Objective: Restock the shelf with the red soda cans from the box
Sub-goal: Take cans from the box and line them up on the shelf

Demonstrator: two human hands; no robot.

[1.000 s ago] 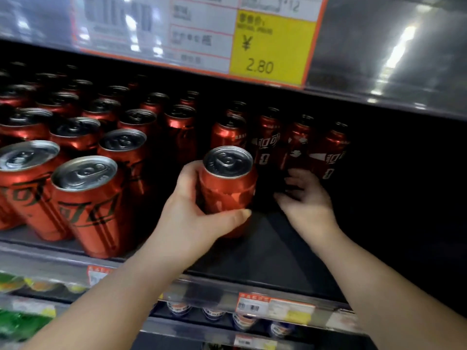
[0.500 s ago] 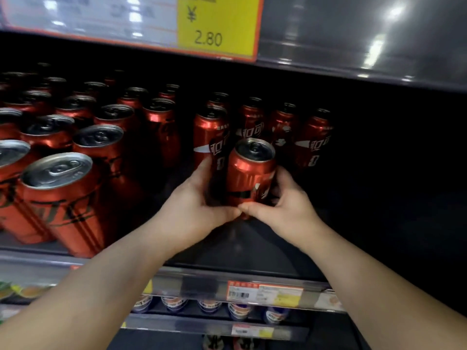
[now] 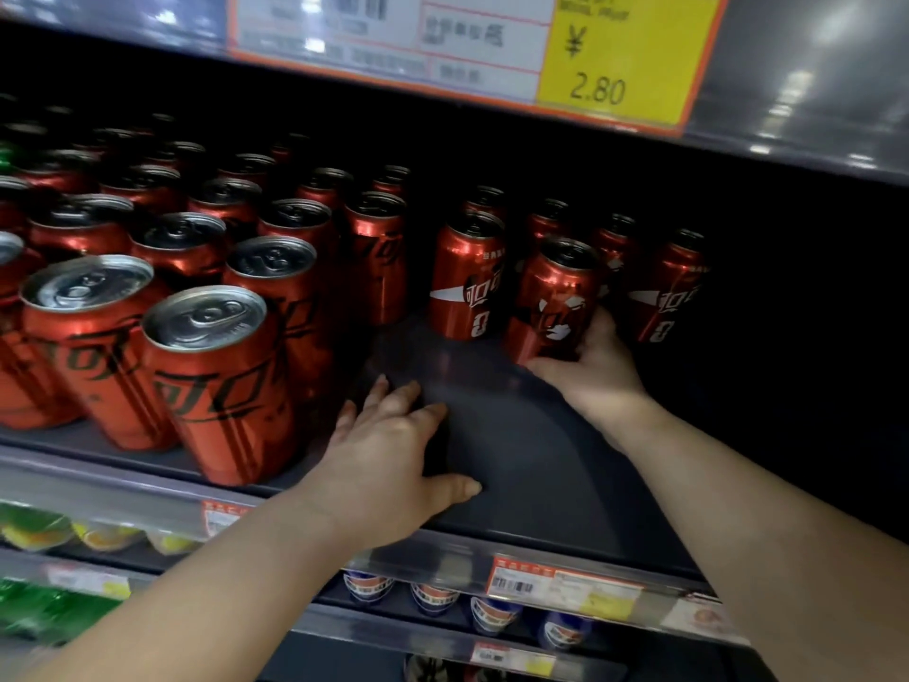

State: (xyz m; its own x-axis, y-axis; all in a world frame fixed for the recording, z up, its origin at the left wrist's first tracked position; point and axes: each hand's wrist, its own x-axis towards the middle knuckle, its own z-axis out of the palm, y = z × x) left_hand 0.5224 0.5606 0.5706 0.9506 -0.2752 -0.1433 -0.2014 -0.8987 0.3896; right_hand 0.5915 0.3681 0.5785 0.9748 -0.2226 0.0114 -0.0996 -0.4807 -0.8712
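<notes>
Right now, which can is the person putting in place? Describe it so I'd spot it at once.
Find the yellow 2.80 price tag above the shelf. Below it, right of the packed rows, stand a few red cans. The one being placed is nearest the front, with the right hand around its base.

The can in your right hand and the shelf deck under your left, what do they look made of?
Red soda can: likely thin metal, glossy red coat, bare silvery lid with streaky highlights. Shelf deck: smooth dark grey, soft sheen; painted metal or plastic, can't tell.
</notes>
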